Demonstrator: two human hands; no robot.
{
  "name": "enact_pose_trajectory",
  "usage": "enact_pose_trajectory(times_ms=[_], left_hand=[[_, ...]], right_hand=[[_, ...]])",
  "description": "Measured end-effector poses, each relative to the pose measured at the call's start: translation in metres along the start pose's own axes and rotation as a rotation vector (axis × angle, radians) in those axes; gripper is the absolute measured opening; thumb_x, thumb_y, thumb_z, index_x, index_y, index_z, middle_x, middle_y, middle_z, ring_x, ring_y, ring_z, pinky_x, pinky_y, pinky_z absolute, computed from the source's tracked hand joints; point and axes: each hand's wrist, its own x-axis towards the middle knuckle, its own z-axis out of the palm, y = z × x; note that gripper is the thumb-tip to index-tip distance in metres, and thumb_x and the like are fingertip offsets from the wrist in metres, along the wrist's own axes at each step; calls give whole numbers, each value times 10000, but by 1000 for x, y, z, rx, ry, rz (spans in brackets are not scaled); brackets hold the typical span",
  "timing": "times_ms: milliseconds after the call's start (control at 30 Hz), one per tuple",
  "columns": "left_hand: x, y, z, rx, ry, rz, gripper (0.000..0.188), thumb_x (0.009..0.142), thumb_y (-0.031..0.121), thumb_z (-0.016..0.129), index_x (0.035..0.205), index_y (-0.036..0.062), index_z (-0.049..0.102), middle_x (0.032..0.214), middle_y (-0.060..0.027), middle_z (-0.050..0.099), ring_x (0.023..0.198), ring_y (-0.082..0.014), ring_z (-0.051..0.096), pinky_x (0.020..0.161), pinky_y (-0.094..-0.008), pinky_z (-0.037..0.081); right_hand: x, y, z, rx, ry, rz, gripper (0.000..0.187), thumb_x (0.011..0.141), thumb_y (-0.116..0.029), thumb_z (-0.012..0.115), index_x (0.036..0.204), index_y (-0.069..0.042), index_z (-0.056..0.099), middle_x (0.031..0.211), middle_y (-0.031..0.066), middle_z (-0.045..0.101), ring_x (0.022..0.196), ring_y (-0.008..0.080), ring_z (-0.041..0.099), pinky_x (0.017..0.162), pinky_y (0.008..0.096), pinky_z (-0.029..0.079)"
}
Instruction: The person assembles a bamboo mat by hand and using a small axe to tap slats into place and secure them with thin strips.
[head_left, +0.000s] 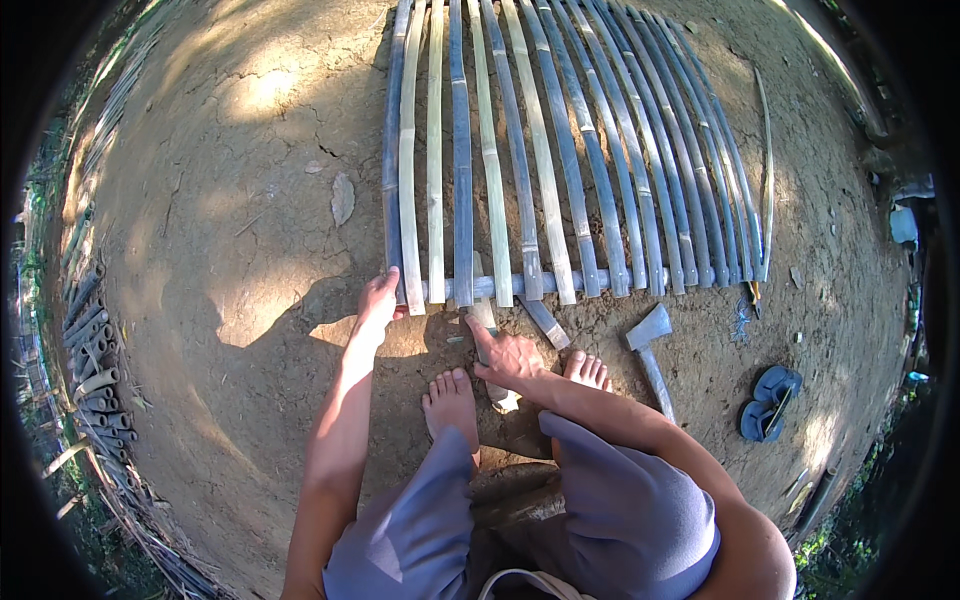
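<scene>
A panel of long bamboo slats [463,160] lies on the ground ahead of me, grey-blue and pale yellow strips side by side. Their near ends rest across a bamboo crossbar [505,285]. My left hand [378,300] is closed round the near end of the leftmost slat [393,190], at the panel's corner. My right hand [508,360] is between my feet, its index finger stretched toward the near end of a dark slat. Under that hand is a short bamboo piece [503,402], partly hidden. Its other fingers are curled, and I see nothing held in them.
An axe [650,330] lies right of my right foot, with a short bamboo offcut [545,322] nearby. Beyond are a small tool [755,298] beside tangled wire [741,320] and dark sandals [770,402]. Stacked bamboo [92,340] lines the far left.
</scene>
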Motion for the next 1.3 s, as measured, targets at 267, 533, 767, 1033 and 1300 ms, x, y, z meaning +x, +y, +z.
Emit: enact_pose_trajectory(times_ms=[267, 533, 767, 1033, 1300], left_hand=[[7, -10, -4, 2, 23, 9, 516, 1031, 529, 594, 908, 30, 641, 714, -15, 567, 584, -128, 614, 471, -275, 527], [22, -19, 9, 60, -29, 57, 515, 1036, 495, 596, 996, -15, 665, 777, -47, 646, 631, -170, 651, 560, -324, 589], [28, -23, -34, 288, 84, 50, 432, 1034, 440, 628, 841, 53, 608, 679, 2, 541, 547, -103, 550, 475, -283, 494], [17, -18, 14, 343, 22, 44, 415, 1023, 480, 636, 1002, 67, 667, 814, 5, 630, 639, -101, 582, 516, -275, 487], [-20, 25, 24, 566, 371, 727, 282, 935, 197, 733, 1158, 29, 693, 956, -140, 716, 837, -274, 703, 763, -404, 551]], right_hand=[[-11, 8, 19, -21, 65, 34, 1023, 894, -471, 716, 1659, -193, 97, 798, 255, 705, 705, 403, 727, 649, 509, 603], [-31, 33, 26, -29, 197, -43, 868, 953, -559, 654, 1600, -122, 274, 630, 176, 672, 587, 370, 701, 556, 478, 580], [-80, 105, 6, 308, 837, 66, 320, 920, -303, 762, 1181, -119, 735, 827, 134, 733, 671, 307, 714, 613, 412, 573], [-237, 426, 32, 224, 1242, 1162, 259, 906, -297, 757, 1062, -93, 794, 844, 123, 767, 773, 215, 734, 745, 386, 565], [-213, 518, 29, 575, 1062, 1323, 399, 861, -347, 797, 1069, -8, 792, 941, 142, 780, 840, 247, 733, 771, 401, 559]])
